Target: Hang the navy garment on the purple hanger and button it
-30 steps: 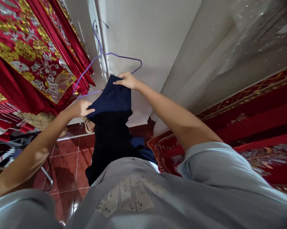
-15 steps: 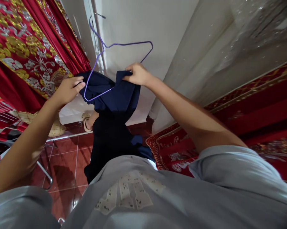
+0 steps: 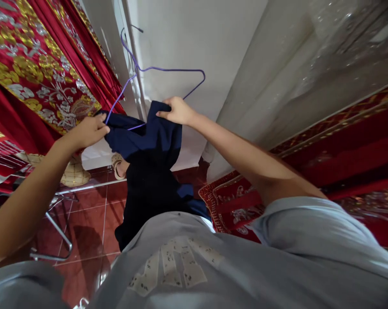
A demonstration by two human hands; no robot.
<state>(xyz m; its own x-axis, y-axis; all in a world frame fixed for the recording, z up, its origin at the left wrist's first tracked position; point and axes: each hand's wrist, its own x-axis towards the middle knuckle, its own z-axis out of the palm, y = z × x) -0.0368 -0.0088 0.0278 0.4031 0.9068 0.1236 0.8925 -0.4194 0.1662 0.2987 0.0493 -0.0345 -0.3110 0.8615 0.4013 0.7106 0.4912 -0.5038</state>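
Note:
A dark navy garment (image 3: 139,146) hangs between my hands, its top edge pulled apart; its exact kind is unclear. My left hand (image 3: 92,130) pinches that edge on the left, beside the purple wire hanger (image 3: 171,69). On the other side, my right hand (image 3: 177,112) grips a raised fold between thumb and fingers. The hanger's left corner is hidden behind the cloth and my left fingers. Part of its bottom bar shows in the garment's opening, while the right shoulder is bare above my right hand. Near its hook is a small dark-tipped peg.
Red cloth with gold and silver decoration (image 3: 35,73) hangs at left. Clear plastic-covered pale fabric (image 3: 261,86) is at right, above red beaded cloth (image 3: 232,201). Below are a metal chair leg (image 3: 60,234), red floor tiles (image 3: 87,223) and a foot in a beige clog (image 3: 117,165).
The hanger's lower left corner, earlier in front of the cloth, is now inside the garment's opening or behind its edge. Both hands have shifted slightly left and down with the cloth.

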